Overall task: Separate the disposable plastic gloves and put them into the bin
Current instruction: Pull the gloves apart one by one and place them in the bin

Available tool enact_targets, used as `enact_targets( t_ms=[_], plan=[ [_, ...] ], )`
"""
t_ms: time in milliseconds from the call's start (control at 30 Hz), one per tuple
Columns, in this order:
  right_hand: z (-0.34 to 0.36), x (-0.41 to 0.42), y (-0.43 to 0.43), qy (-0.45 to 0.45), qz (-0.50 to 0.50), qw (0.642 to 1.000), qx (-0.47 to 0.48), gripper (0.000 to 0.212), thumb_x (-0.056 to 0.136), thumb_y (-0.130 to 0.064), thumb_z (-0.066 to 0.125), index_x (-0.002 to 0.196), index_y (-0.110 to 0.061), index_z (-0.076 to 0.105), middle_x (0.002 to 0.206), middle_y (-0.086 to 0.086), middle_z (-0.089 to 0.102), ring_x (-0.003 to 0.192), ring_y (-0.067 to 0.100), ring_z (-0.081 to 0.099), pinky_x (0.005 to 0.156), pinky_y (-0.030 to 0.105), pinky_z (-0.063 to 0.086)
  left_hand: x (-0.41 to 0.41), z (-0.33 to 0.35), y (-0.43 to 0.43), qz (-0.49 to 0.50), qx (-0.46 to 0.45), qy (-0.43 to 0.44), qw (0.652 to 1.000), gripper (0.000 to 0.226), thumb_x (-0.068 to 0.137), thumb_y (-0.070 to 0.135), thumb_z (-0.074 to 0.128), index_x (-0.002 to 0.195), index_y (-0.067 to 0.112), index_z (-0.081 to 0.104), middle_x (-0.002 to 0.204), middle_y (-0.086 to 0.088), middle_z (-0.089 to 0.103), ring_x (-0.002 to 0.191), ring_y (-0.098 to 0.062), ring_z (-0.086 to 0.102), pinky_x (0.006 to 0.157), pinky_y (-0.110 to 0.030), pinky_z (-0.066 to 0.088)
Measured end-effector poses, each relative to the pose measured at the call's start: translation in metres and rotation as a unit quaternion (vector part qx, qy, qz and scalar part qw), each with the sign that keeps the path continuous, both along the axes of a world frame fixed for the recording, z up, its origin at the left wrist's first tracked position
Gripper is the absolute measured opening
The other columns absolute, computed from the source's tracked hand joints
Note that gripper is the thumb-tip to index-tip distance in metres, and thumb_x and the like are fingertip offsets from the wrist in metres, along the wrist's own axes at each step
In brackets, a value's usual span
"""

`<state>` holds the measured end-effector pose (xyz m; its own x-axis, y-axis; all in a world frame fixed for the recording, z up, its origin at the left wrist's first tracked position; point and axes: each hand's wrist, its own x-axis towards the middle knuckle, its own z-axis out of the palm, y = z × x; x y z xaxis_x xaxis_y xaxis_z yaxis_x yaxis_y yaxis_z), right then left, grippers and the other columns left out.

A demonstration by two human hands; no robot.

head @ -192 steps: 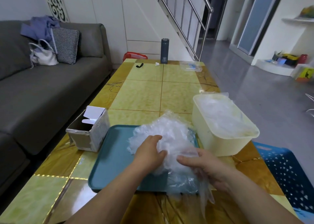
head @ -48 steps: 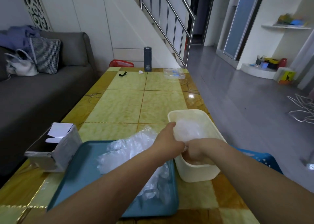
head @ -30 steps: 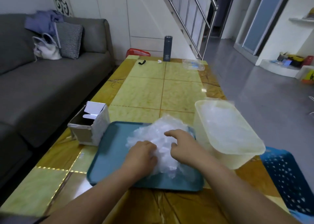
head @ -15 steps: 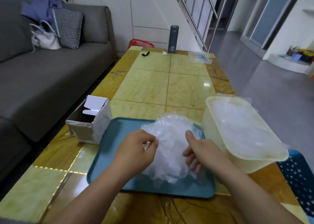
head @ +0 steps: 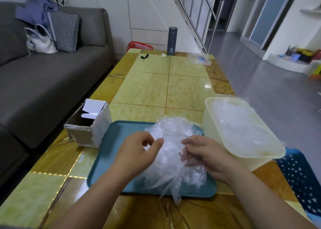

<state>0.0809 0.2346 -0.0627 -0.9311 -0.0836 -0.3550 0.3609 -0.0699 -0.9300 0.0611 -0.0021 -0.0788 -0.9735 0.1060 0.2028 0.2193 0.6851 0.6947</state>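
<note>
A crumpled heap of clear disposable plastic gloves [head: 173, 135] lies on a teal tray [head: 119, 133] near the table's front edge. My left hand [head: 139, 152] sits at the heap's left side, thumb and fingers curled toward the plastic as if pinching a glove edge. At the heap's right side, my right hand [head: 203, 150] has its fingers curled in under a glove layer, seen through the film. A glove hangs over the tray's front rim. The cream plastic bin [head: 215, 124] stands right of the tray with clear gloves [head: 238, 124] inside.
An open cardboard box [head: 90, 124] sits left of the tray. At the table's far end are a dark flask [head: 172, 41], a black strap [head: 144, 56] and a clear packet [head: 199, 60]. A grey sofa [head: 43, 82] runs along the left; a blue basket [head: 302, 180] is low right.
Both hands came back from the bin to the heap on the tray. Since half a second ago they have drawn slightly apart, and a glove now trails over the tray's front rim.
</note>
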Motion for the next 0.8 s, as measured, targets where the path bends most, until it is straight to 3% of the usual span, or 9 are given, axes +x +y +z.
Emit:
enact_targets(
  t_ms=[133,233,333,400,433,500,567,667,800],
  plan=[
    [0.006,0.000,-0.003,-0.012,0.033,0.999,-0.020,0.031,0.096,0.009,0.047,0.103,-0.001,0.076,0.076,0.017,0.064,0.069,0.027,0.064,0.063,0.038,0.055,-0.005,0.000,-0.009,-0.006,0.066,-0.106,0.992,0.061,0.074,0.070,0.078,0.124,0.038,0.065,0.119,0.025,0.065,0.112,0.006,0.057,0.094,-0.027,0.049],
    [0.004,0.000,-0.004,-0.008,0.041,0.999,-0.035,0.024,0.092,0.001,0.052,0.098,-0.001,0.076,0.070,0.017,0.055,0.059,0.027,0.051,0.058,0.037,0.037,0.001,0.004,-0.002,-0.085,0.239,-0.213,0.944,0.044,0.076,0.045,0.089,0.115,0.033,0.073,0.099,0.009,0.076,0.095,-0.003,0.070,0.086,-0.030,0.053],
    [-0.001,-0.001,-0.004,0.006,0.064,0.998,0.024,0.021,0.095,-0.025,0.066,0.100,-0.008,0.077,0.069,0.022,0.055,0.060,0.038,0.044,0.059,0.043,0.031,0.005,0.009,0.011,-0.093,0.297,-0.197,0.930,0.013,0.096,0.033,0.072,0.096,0.021,0.079,0.086,-0.004,0.077,0.077,-0.013,0.069,0.069,-0.033,0.055],
    [-0.001,0.000,-0.006,0.016,0.079,0.992,0.102,0.025,0.093,-0.035,0.072,0.103,-0.014,0.079,0.090,0.025,0.071,0.081,0.048,0.065,0.076,0.052,0.053,-0.001,0.001,0.018,-0.037,0.218,-0.127,0.967,0.020,0.103,0.035,0.061,0.101,0.024,0.076,0.089,0.006,0.074,0.074,-0.008,0.066,0.067,-0.032,0.056],
    [-0.002,0.001,-0.006,0.029,0.094,0.983,0.153,0.026,0.091,-0.038,0.073,0.101,-0.015,0.079,0.093,0.017,0.076,0.088,0.037,0.072,0.084,0.048,0.057,-0.005,-0.006,0.021,-0.023,0.131,-0.088,0.987,0.019,0.104,0.038,0.059,0.110,0.028,0.073,0.099,0.014,0.072,0.079,-0.005,0.065,0.074,-0.032,0.057],
    [-0.003,0.003,-0.005,0.051,0.120,0.964,0.232,0.028,0.090,-0.038,0.073,0.086,-0.011,0.075,0.071,0.002,0.069,0.066,0.018,0.066,0.069,0.030,0.054,-0.011,-0.021,0.024,-0.048,-0.050,-0.079,0.994,0.035,0.101,0.036,0.061,0.136,0.031,0.062,0.136,0.017,0.058,0.105,-0.007,0.064,0.095,-0.032,0.053],
    [0.000,0.007,-0.006,0.056,0.125,0.958,0.253,0.027,0.094,-0.032,0.069,0.076,-0.012,0.066,0.058,-0.003,0.054,0.052,0.006,0.051,0.054,0.018,0.043,-0.014,-0.034,0.026,-0.065,-0.118,-0.108,0.985,0.051,0.097,0.026,0.063,0.147,0.029,0.054,0.147,0.010,0.051,0.123,-0.017,0.058,0.107,-0.035,0.047],
    [0.000,0.009,-0.005,0.062,0.124,0.947,0.291,0.028,0.094,-0.030,0.067,0.085,-0.004,0.068,0.062,-0.002,0.059,0.054,0.004,0.058,0.054,0.018,0.046,-0.015,-0.037,0.033,-0.059,-0.123,-0.090,0.987,0.035,0.095,0.022,0.062,0.130,0.025,0.068,0.121,0.005,0.063,0.116,-0.021,0.060,0.096,-0.033,0.049],
    [0.004,0.010,-0.002,0.050,0.147,0.947,0.281,0.020,0.093,-0.028,0.070,0.094,-0.008,0.072,0.082,0.007,0.073,0.071,0.013,0.070,0.069,0.032,0.059,-0.013,-0.026,0.027,-0.005,-0.067,-0.029,0.997,0.017,0.096,0.043,0.066,0.103,0.033,0.078,0.099,0.017,0.064,0.096,-0.010,0.060,0.078,-0.029,0.047]
  ],
)
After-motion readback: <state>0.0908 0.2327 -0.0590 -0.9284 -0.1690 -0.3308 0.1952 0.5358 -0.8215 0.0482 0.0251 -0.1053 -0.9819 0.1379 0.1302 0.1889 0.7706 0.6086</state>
